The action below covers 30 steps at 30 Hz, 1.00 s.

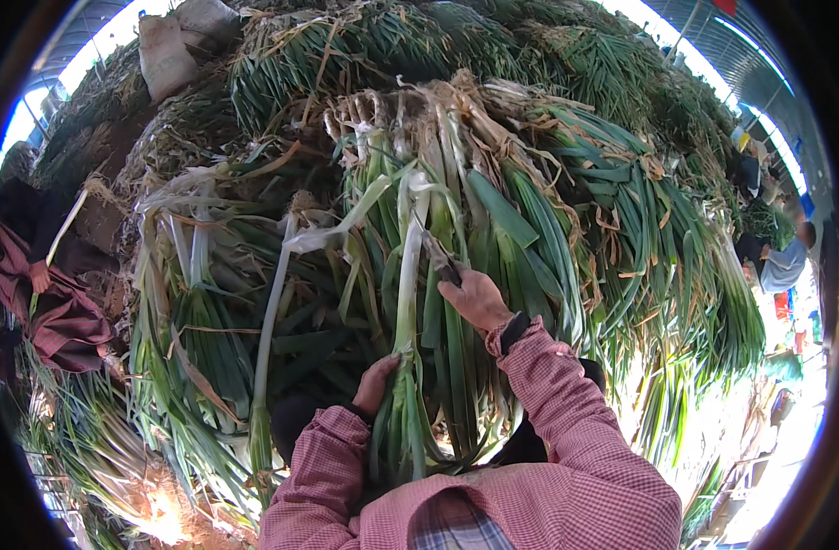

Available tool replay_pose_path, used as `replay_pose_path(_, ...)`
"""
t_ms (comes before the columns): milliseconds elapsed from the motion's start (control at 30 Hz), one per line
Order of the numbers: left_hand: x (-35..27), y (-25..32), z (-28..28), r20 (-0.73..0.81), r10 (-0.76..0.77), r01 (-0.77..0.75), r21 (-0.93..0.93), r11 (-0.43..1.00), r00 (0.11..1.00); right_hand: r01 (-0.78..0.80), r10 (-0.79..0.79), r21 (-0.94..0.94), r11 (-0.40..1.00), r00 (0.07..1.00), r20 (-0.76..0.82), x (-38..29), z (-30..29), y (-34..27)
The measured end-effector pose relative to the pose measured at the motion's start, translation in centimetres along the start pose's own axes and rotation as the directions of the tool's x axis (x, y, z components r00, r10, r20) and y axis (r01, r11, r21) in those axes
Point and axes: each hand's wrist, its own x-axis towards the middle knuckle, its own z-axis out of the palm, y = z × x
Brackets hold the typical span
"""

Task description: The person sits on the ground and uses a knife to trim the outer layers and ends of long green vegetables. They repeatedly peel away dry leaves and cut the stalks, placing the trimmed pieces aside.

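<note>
My left hand grips a green onion stalk around the base of its green leaves. Its white shank points up and away from me, and loose pale outer skin hangs at its far end. My right hand is closed around the dark handle of a knife, whose blade lies close to the right side of the white shank; whether it touches cannot be told. Left of the held stalk lies another long onion with a white shank and dry roots. Rooted onions are heaped just beyond.
Large piles of green onions rise ahead and at the right. Woven sacks rest on the heap at the back left. At the left edge, a person's hand holds a stalk. Another person sits at the far right.
</note>
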Motion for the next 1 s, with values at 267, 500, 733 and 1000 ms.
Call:
replay_pose_path(267,-1.7,0.1,-0.1,0.116,0.033,-0.036,0.017,0.999,0.993,-0.266,0.252,-0.133,0.955,0.961,-0.114,6.8,-0.3,1.8)
replay_pose_path(500,-9.6,12.4,-4.2,0.025,0.323,-0.308,0.374,0.875,0.946,-0.059,0.043,0.13,0.99,0.992,0.119,-9.6,-1.5,-4.0)
replay_pose_path(733,-20.7,22.3,-14.0,-0.302,0.525,-0.228,0.653,0.722,0.796,-0.238,0.201,0.201,0.95,0.962,0.186,-18.9,-1.7,-1.1)
replay_pose_path(1000,-11.1,21.0,-22.5,-0.31,0.741,0.674,0.695,-0.25,0.595,-0.162,0.14,0.263,0.951,0.985,0.098,-18.9,-3.4,-1.1)
